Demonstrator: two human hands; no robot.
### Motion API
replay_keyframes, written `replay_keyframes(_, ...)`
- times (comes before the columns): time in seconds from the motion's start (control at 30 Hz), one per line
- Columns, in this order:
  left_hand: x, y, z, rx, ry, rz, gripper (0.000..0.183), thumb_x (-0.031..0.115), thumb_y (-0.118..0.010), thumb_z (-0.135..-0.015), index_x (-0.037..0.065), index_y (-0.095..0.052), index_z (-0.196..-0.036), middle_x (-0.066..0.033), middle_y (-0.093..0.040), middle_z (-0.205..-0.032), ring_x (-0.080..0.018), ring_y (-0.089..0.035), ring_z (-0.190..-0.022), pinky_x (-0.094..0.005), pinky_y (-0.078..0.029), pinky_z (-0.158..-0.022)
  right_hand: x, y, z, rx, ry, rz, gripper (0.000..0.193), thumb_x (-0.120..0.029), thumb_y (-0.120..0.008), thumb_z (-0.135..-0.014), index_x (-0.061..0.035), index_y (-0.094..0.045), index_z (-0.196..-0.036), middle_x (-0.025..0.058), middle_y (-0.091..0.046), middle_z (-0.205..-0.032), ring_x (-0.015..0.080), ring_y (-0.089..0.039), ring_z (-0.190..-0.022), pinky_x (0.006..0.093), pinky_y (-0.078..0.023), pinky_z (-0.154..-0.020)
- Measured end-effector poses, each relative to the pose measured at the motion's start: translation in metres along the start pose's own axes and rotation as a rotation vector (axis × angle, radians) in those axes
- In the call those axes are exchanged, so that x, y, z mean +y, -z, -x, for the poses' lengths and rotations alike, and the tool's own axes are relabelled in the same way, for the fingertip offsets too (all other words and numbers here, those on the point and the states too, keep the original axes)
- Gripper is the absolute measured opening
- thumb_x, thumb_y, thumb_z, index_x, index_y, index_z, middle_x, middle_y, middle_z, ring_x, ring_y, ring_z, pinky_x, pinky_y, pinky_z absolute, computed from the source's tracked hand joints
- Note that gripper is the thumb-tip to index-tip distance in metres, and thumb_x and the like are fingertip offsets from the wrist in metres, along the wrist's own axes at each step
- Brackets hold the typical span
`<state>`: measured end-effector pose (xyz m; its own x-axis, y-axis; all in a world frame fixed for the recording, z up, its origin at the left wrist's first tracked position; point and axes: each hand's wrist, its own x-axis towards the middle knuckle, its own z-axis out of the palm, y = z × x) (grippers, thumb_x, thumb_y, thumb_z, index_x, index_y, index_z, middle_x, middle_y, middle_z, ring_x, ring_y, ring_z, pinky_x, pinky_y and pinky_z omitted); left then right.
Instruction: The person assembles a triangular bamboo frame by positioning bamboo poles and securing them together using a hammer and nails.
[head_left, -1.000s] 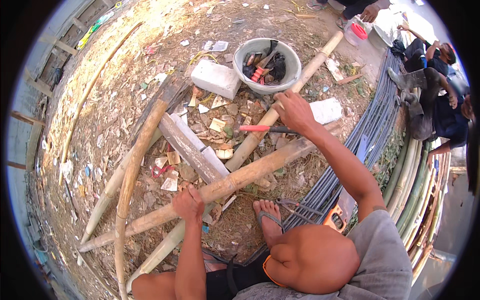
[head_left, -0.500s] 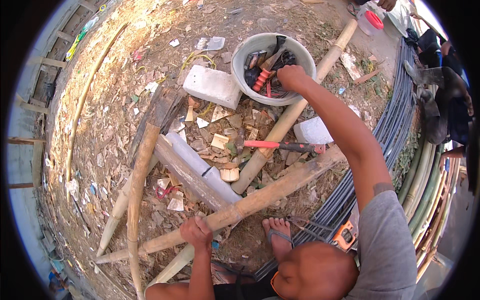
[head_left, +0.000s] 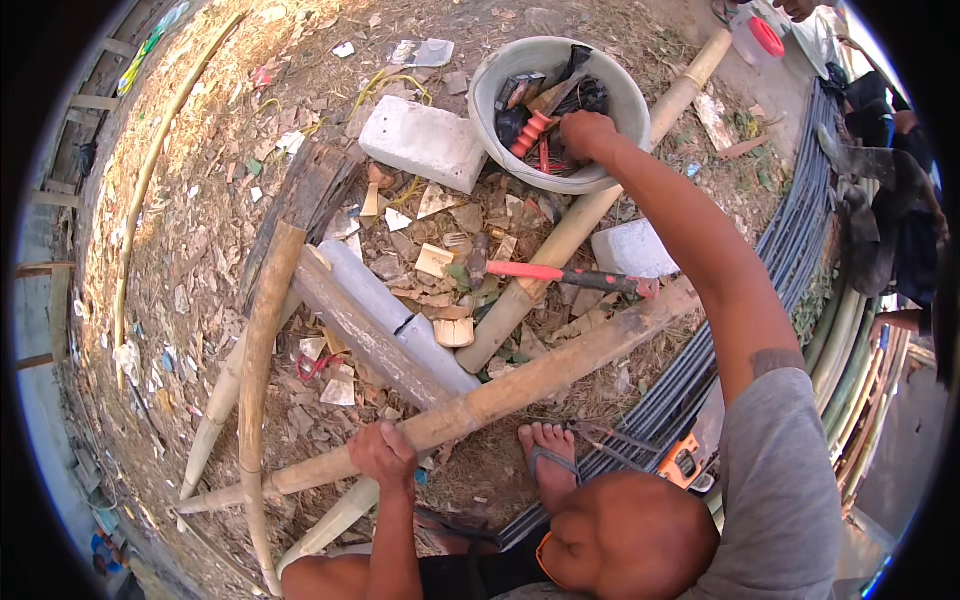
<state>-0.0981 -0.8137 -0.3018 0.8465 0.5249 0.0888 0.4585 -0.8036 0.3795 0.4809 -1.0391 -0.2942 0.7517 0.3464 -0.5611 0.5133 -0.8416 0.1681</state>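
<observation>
My left hand is wrapped round a long bamboo pole that slants up to the right in front of me. My right arm stretches forward, and my right hand is down inside a round whitish bucket. Its fingers are curled among the tools, and whatever they touch or hold is hidden. Beside it in the bucket lies a tool with a ribbed orange handle. Black bundles and several other small things fill the rest. A hammer with a red and black handle rests across another bamboo piece.
Two white blocks flank the bucket. A grey pipe and weathered wood lie left of centre. Dark rods and a handsaw with an orange handle are on the right. Beyond the rods, another person's boots show.
The view has shifted slightly, so the bucket sits higher in it. My right hand has reached a little deeper among the tools. My left hand keeps its grip on the pole.
</observation>
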Motion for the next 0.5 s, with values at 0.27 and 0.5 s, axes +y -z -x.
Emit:
replay_keyframes(0.27,0.010,-0.007,-0.006,0.008,-0.013,0.024,0.035,0.022,-0.050,-0.100,0.008,-0.072,-0.076,-0.0156,-0.069,-0.075,-0.0398,-0.065,-0.074,-0.0516,-0.047,-0.077,0.044,-0.005,-0.016,-0.139,0.031,-0.094,0.028,-0.024,-0.081,-0.092,-0.0055,-0.083,-0.113,0.0145,-0.082,-0.096,0.0248,-0.079,-0.081,0.0399,-0.063,-0.071)
replay_keyframes(0.5,-0.004,-0.001,0.003,0.017,0.020,-0.048,0.036,0.025,-0.051,-0.099,0.009,-0.072,-0.075,-0.0147,-0.069,-0.075,-0.0385,-0.066,-0.076,-0.0502,-0.048,-0.078,0.039,0.033,0.028,-0.189,0.144,-0.903,0.018,-0.026,-0.080,-0.100,-0.0087,-0.081,-0.103,0.0009,-0.074,-0.088,0.0110,-0.065,-0.071,0.0253,-0.053,-0.059)
